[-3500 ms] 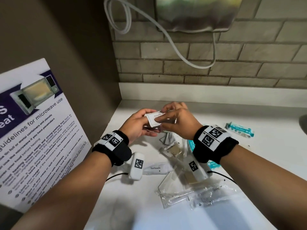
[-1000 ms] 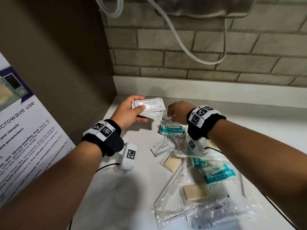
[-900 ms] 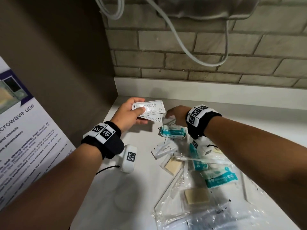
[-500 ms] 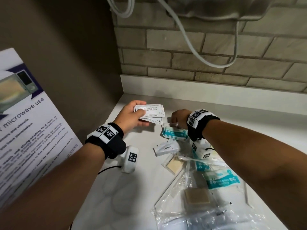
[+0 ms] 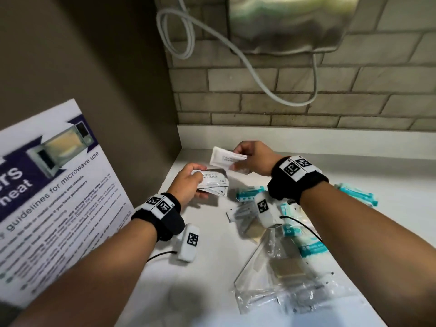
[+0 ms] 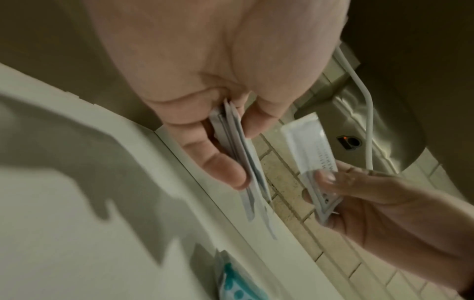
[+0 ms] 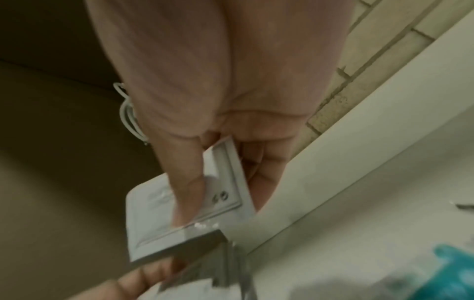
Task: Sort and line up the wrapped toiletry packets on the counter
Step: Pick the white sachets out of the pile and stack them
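Note:
My left hand [image 5: 188, 182] grips a small stack of flat white sachets [image 5: 213, 182] above the white counter [image 5: 207, 267], thumb on top; in the left wrist view the stack [image 6: 238, 154] sits edge-on between thumb and fingers. Just right of it and higher, my right hand [image 5: 250, 155] pinches two white sachets [image 5: 224, 158], seen too in the right wrist view [image 7: 179, 213]. The two stacks are close but apart. More packets lie under my right forearm: teal-printed wrapped ones [image 5: 247, 195], clear bags with beige soap bars [image 5: 285, 272].
A teal packet [image 5: 358, 197] lies alone at the right. A microwave poster [image 5: 47, 197] leans at the left. A brick wall [image 5: 259, 107] with a steel dispenser [image 5: 290, 22] and a grey cable [image 5: 254, 67] stands behind the counter.
My right hand has lifted off the pile with white sachets and brought them up beside the left hand's stack. The left hand kept its stack and dropped slightly.

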### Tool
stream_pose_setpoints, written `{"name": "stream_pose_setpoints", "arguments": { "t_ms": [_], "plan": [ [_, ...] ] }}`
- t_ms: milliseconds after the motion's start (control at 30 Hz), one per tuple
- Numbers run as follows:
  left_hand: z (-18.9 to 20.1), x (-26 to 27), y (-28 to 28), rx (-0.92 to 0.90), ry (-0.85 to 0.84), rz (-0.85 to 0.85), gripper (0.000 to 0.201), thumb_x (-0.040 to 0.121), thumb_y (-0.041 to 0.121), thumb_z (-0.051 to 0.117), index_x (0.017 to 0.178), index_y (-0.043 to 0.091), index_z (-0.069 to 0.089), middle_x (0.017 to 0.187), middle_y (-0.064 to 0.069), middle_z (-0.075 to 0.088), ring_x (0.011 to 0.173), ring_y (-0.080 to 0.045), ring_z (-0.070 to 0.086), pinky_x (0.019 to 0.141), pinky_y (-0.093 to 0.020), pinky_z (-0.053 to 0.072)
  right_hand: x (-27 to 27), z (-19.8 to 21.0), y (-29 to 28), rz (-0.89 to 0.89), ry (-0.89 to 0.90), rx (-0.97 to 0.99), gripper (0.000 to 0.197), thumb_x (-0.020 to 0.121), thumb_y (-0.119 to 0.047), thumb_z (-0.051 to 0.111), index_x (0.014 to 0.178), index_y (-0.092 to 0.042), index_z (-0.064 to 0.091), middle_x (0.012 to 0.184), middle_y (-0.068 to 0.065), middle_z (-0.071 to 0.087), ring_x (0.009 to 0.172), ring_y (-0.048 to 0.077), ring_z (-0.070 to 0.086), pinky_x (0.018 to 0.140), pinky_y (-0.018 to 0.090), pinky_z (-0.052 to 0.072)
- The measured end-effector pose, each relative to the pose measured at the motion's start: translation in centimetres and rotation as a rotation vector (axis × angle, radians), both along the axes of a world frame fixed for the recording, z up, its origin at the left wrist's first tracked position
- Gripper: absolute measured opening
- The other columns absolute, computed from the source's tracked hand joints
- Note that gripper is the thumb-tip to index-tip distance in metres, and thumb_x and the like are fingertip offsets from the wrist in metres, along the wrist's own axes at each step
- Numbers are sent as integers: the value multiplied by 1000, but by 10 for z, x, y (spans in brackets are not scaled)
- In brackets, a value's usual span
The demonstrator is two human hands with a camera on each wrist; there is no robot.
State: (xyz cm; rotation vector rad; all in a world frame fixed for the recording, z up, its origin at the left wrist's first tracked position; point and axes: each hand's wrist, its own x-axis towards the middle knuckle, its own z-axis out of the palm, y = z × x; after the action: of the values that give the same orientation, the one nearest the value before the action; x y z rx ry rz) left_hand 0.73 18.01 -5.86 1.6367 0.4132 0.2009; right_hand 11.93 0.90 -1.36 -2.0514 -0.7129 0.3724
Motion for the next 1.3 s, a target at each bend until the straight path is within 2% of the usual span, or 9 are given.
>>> {"name": "stream_pose_setpoints", "arguments": {
  "t_ms": [133,233,333,433,533,833,967,1133,1300],
  "plan": [
    [7,-6,-7,-169,-75,14,26,94,4,33,102,10,57,95,-19,65,68,-29,63,44,-27,53,-29,-4,4,125,58,-58,25,73,-2,81,85,-12,62,69,-4,62,49,4,57,56,23,53],
    [10,-11,-12,-233,-71,-27,20,98,20,41,99,10,58,90,-12,65,72,-24,63,49,-29,53,-36,-18,8,21,-20,-93,45,65,-16,88,100,-16,61,95,2,60,77,19,60,81,39,56],
    [5,-16,-12,-112,-38,-90,16,91,7,52,104,14,57,99,-10,59,91,-23,59,52,-31,54,-44,-22,14,-42,-135,-239,82,61,-37,89,129,-17,48,119,6,51,107,20,54,89,27,45],
    [1,-22,-10,-56,-29,-124,34,87,-6,48,109,18,54,102,-13,60,80,-25,62,53,-29,56,-50,-23,21,39,-47,-326,86,70,-37,83,139,-13,37,98,-2,58,83,16,58,70,24,44],
    [-3,-28,-3,-14,-8,-148,47,87,-8,50,121,25,49,108,-10,61,85,-23,64,70,-38,59,-55,-26,24,94,113,-325,68,74,-25,81,127,-15,39,78,-1,63,59,14,58,47,23,45],
    [-23,-40,18,6,86,-282,29,91,-5,59,111,11,46,97,-5,60,80,-13,62,60,-18,56,-66,-33,39,111,-119,-541,41,72,-12,76,107,-11,54,93,9,68,66,25,67,48,28,54],
    [-23,-34,24,425,141,-350,25,88,9,68,105,14,50,94,-3,62,79,-14,60,58,-8,47,-70,-33,44,126,-331,-742,36,72,-22,73,104,-17,57,93,3,66,77,24,64,63,30,52],
    [-26,-33,15,1088,435,-459,27,96,35,50,118,24,41,117,-2,57,105,-27,53,88,-38,44,-80,-47,49,218,-449,-931,32,85,-29,61,111,-16,48,83,-1,55,74,25,56,62,30,42],
    [-27,-30,3,995,525,-505,37,96,24,43,130,13,31,125,-11,34,90,-27,46,82,-35,35,-81,-60,49,229,-373,-915,40,89,-31,53,122,-7,47,114,11,59,102,33,60,83,40,49]
  ]
}}
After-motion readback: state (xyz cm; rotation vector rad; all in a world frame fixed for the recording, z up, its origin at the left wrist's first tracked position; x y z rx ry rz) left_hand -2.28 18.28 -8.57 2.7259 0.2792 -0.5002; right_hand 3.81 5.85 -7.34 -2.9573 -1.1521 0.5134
